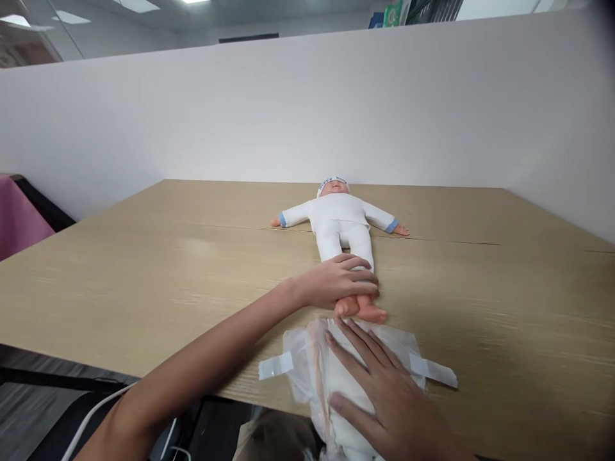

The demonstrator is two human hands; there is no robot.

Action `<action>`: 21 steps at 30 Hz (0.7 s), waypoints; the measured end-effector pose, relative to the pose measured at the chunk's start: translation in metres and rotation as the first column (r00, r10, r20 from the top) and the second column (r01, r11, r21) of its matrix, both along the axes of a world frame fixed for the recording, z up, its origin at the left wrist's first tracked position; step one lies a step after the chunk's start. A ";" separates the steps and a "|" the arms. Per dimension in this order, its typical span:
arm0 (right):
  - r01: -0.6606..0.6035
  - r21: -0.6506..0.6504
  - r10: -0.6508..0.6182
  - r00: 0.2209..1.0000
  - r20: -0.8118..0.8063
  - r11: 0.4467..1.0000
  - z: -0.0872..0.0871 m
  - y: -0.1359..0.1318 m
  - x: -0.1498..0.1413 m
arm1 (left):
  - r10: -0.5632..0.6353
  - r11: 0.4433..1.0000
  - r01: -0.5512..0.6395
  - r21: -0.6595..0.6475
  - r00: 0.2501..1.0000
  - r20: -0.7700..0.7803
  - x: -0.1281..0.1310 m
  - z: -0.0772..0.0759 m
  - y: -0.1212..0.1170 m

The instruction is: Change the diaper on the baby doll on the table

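A baby doll [340, 221] in a white suit and cap lies face up on the wooden table [144, 269], arms spread, feet toward me. My left hand [341, 282] is wrapped round the doll's lower legs just above its bare feet. A white diaper [307, 368] with tape tabs lies unfolded at the table's near edge, right below the feet. My right hand [384, 397] rests flat on the diaper, fingers stretched out and apart.
White partition walls [240, 115] close off the table at the back and right. A pink cloth [19, 218] shows at the far left. A white cable [91, 416] hangs below the table's front edge.
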State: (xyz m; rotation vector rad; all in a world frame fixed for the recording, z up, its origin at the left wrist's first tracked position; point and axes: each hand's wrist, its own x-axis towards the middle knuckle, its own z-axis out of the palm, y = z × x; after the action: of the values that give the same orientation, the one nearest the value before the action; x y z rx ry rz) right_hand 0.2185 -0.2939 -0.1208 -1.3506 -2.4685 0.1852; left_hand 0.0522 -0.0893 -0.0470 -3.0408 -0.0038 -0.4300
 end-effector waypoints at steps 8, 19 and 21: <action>0.022 -0.127 -0.022 1.000 0.003 0.992 0.005 0.062 0.007 | 0.137 0.815 0.047 -0.577 0.953 0.271 0.000 0.092 0.020; 0.014 0.034 -0.007 0.979 -0.203 0.999 0.020 0.217 0.005 | 0.310 0.695 0.087 -0.714 0.860 0.406 -0.012 0.129 0.043; 0.035 0.076 -0.012 0.958 -0.286 0.996 0.033 0.239 0.000 | 0.308 0.695 0.103 -0.712 0.852 0.424 -0.012 0.130 0.045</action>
State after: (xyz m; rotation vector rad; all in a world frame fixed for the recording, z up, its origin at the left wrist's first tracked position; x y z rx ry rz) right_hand 0.2186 -0.0545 -0.0882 -1.2247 -2.1952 0.2535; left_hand 0.0402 -0.0443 0.0831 -3.4710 -0.4998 -1.5716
